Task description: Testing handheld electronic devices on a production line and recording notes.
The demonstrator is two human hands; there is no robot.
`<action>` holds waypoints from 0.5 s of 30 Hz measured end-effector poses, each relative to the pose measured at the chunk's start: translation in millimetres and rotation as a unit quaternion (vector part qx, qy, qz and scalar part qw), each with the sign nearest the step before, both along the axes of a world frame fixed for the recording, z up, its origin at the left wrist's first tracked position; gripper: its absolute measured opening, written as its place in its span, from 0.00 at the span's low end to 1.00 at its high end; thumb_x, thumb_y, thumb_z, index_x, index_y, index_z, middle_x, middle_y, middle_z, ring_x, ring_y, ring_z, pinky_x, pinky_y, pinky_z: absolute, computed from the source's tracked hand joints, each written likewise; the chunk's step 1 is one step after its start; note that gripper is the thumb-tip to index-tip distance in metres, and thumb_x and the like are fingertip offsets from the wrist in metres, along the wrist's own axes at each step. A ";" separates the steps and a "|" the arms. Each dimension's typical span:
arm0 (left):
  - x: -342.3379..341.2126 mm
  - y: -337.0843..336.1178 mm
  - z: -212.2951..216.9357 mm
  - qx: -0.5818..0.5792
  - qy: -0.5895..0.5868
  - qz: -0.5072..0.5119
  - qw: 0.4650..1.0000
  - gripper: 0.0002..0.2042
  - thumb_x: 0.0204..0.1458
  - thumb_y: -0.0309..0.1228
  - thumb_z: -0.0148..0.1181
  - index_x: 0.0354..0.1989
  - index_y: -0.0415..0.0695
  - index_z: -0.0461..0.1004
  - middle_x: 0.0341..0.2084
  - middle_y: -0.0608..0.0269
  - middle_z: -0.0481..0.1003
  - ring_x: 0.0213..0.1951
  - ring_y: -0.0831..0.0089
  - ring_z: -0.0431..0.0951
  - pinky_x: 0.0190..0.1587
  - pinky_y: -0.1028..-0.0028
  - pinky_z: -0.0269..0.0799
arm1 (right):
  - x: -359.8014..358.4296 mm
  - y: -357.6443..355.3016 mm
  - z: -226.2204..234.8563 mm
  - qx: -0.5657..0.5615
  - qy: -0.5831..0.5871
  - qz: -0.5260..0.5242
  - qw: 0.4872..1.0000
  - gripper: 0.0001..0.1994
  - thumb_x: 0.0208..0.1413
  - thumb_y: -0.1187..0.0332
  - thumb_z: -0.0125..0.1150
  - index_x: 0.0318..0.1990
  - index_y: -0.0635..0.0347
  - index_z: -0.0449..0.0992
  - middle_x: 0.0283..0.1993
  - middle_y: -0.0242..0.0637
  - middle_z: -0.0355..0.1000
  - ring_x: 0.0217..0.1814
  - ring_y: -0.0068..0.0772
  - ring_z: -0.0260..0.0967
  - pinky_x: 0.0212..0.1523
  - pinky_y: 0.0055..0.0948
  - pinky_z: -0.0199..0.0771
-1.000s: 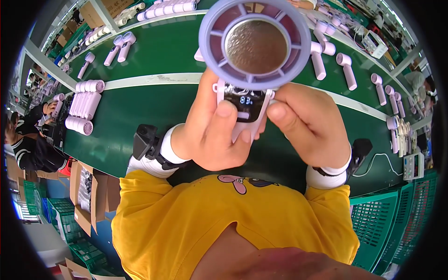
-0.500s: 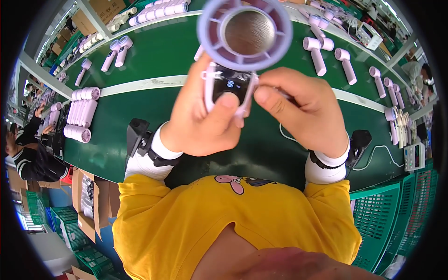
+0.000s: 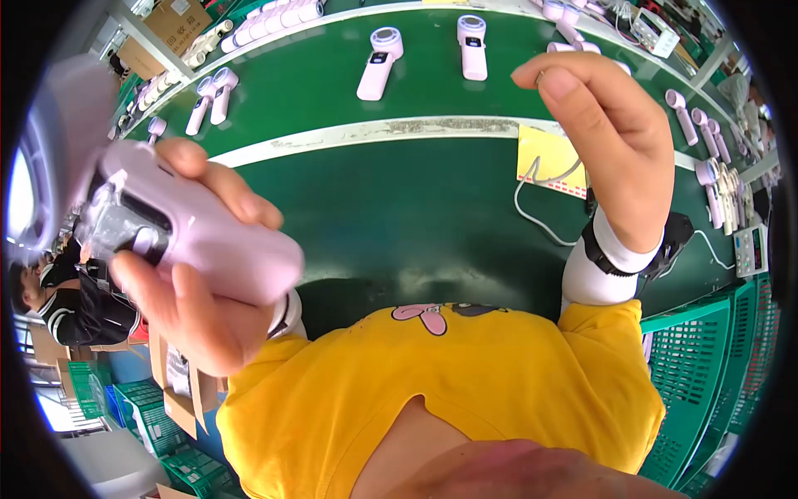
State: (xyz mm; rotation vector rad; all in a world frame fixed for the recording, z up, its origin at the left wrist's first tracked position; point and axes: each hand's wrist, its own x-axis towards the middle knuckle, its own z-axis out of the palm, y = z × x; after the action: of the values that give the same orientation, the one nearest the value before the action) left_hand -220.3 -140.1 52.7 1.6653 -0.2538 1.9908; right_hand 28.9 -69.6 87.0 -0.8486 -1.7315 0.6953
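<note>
One pink handheld fan (image 3: pixel 187 237) is in my left hand (image 3: pixel 179 291), grip clenched around its handle, swung out to the left side well clear of the green bench (image 3: pixel 399 200); its ring head is blurred at the frame edge. Right hand (image 3: pixel 611 141) is up over the bench, fingers loosely curled, grasping nothing. Two more fans (image 3: pixel 378 62) lie flat further up the bench, a white cable (image 3: pixel 540 224) runs by a yellow sheet (image 3: pixel 549 158). I read this as the set-aside step after a check. Next move needs a clear drop spot to the left and a controlled release.
</note>
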 end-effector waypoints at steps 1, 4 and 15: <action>0.4 -2.7 -1.9 -0.016 -0.004 -0.036 0.999 0.19 0.44 0.36 0.57 0.45 0.47 0.63 0.38 0.56 0.68 0.35 0.69 0.69 0.36 0.74 0.66 | 0.3 -2.3 -1.2 0.009 0.006 0.001 1.000 0.08 0.54 0.70 0.51 0.35 0.66 0.73 0.34 0.31 0.70 0.32 0.16 0.59 0.34 0.16 0.58; 2.2 -15.0 1.7 -0.050 -0.007 -0.101 0.994 0.18 0.44 0.35 0.57 0.44 0.48 0.64 0.39 0.57 0.68 0.35 0.70 0.69 0.36 0.74 0.66 | 5.7 -9.6 -1.9 0.023 0.024 0.008 0.999 0.08 0.54 0.70 0.50 0.35 0.65 0.73 0.35 0.32 0.70 0.30 0.15 0.58 0.32 0.15 0.56; -45.0 194.7 -38.6 -0.588 0.185 0.005 0.787 0.15 0.40 0.23 0.52 0.39 0.34 0.66 0.24 0.55 0.72 0.24 0.70 0.73 0.27 0.74 0.70 | 23.9 30.1 1.6 0.063 0.147 -0.133 0.978 0.11 0.52 0.67 0.52 0.40 0.63 0.70 0.29 0.28 0.69 0.22 0.12 0.50 0.23 0.14 0.48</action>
State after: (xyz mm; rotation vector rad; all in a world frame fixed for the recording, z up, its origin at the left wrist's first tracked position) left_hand -265.3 54.6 14.2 1.0891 0.9587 1.2182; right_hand 52.8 -39.5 88.6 -0.8257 -1.3522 0.4971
